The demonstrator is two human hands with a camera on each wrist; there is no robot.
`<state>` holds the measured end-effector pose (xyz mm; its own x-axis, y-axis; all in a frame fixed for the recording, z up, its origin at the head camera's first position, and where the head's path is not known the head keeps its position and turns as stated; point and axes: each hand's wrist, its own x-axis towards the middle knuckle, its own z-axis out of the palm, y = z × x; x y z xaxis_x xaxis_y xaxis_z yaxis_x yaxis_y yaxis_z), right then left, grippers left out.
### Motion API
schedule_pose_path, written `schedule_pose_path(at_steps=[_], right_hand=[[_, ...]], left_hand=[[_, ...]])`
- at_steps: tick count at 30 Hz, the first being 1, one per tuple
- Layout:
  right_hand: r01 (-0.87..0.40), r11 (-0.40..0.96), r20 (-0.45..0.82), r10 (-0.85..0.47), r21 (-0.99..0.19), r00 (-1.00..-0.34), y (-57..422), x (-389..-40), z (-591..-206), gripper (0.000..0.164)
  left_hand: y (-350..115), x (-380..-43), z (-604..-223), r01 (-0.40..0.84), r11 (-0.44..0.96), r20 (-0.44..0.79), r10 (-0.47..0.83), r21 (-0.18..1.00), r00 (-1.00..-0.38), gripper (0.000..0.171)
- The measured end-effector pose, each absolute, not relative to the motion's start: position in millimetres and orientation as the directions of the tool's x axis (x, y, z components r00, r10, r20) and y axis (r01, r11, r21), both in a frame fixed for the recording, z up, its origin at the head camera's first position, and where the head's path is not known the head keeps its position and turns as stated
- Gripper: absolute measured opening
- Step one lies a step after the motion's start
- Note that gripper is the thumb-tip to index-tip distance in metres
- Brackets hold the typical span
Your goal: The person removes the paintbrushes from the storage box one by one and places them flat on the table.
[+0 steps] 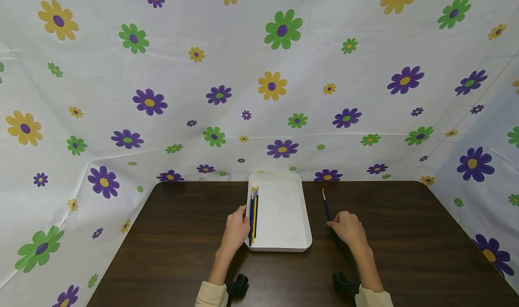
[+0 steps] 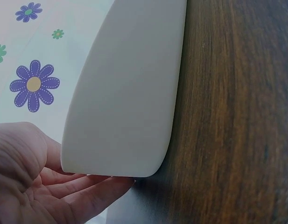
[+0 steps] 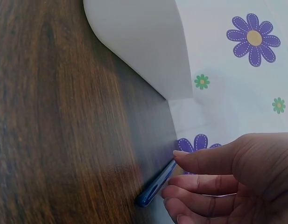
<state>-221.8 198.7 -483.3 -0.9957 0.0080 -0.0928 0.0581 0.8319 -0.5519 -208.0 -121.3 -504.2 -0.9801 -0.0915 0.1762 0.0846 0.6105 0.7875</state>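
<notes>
Gripping the white tray (image 1: 284, 217) beside its paintbrushes (image 1: 254, 217) is the left hand (image 1: 236, 226); the right hand (image 1: 348, 227) apparently pinches a blue paintbrush (image 1: 326, 207) to the tray's right.

Place: indoor tabletop set-up, screened off like a recording booth; home, office or lab cannot be told. Evidence: printed sheet (image 1: 235, 68), white with purple, green and yellow flowers, fills the background, running behind the table's back edge and round to left and right. Creases and fold lines in it suggest hung cloth or plastic rather than wallpaper. Table (image 1: 178, 235): dark wood grain, rounded back corners. On it, a shallow white tray (image 1: 284, 217) with slim paintbrushes (image 1: 254, 217), consistent with craft work. Black wrist cameras (image 1: 239, 285) point to filming.
</notes>
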Motion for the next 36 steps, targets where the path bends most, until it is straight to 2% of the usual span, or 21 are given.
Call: schedule_pose_path(at_steps=[21,36], right_hand=[[0.062,0.832,-0.066,0.031,-0.551,-0.997,192.9,-223.5,-482.1,0.023],[0.033,0.795,0.002,0.042,-0.606,-0.999,179.5,-220.9,-475.0,0.022]], left_hand=[[-122.8,-208.4,-505.1,0.099,0.601,0.182,-0.079,0.793,-0.980,0.033],[-123.1,-209.2,-506.1,0.093,0.605,0.178,-0.081,0.791,-0.981,0.033]])
